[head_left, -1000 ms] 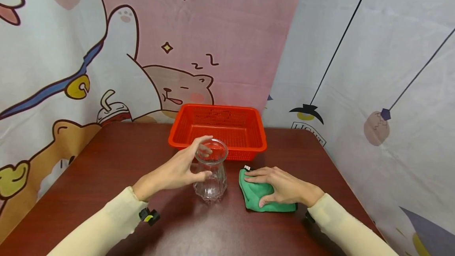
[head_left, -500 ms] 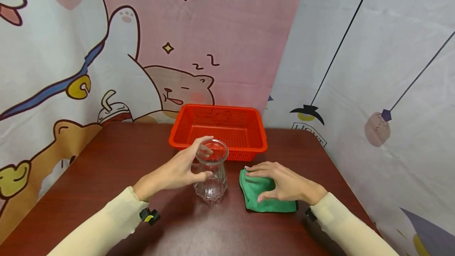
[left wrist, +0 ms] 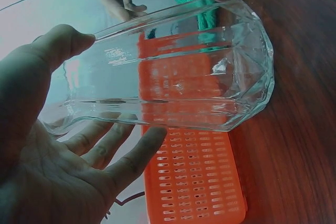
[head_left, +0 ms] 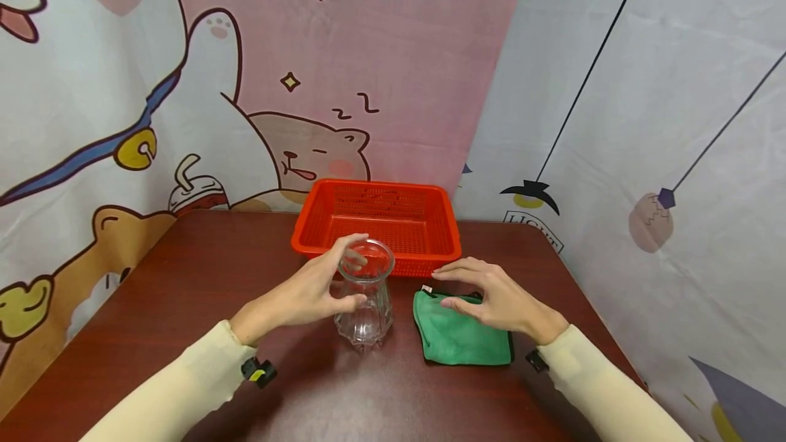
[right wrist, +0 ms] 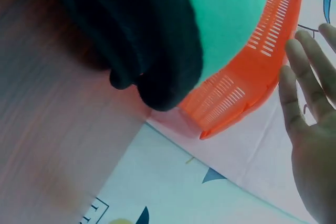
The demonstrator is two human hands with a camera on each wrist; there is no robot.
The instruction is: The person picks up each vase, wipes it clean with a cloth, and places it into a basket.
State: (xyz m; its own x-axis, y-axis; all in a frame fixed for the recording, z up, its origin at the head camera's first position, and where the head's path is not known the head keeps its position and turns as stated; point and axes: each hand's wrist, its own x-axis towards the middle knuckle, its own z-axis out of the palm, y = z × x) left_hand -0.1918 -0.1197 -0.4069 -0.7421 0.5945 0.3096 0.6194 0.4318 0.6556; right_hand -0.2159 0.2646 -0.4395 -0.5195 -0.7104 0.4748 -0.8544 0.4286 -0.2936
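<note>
A clear glass vase (head_left: 364,312) with a flared rim and faceted base stands upright on the table. My left hand (head_left: 307,292) is curved round its neck, thumb on the near side and fingers on the far side; the left wrist view shows the thumb (left wrist: 73,40) right at the glass. To the right of the vase lies a folded green cloth (head_left: 467,343) with dark edging and a small white tag. Raised over its far edge is my right hand (head_left: 500,295), fingers extended and holding nothing. In the right wrist view the cloth (right wrist: 226,19) fills the upper middle.
Behind the vase sits a red perforated plastic basket (head_left: 424,268), near the back edge of the dark reddish-brown table (head_left: 215,258). A curtain (head_left: 417,53) printed with cartoon animals hangs close behind the table and along its right side.
My right hand has lifted off the green cloth and moved slightly away toward the basket, leaving more of the cloth uncovered. The left hand and vase have stayed put.
</note>
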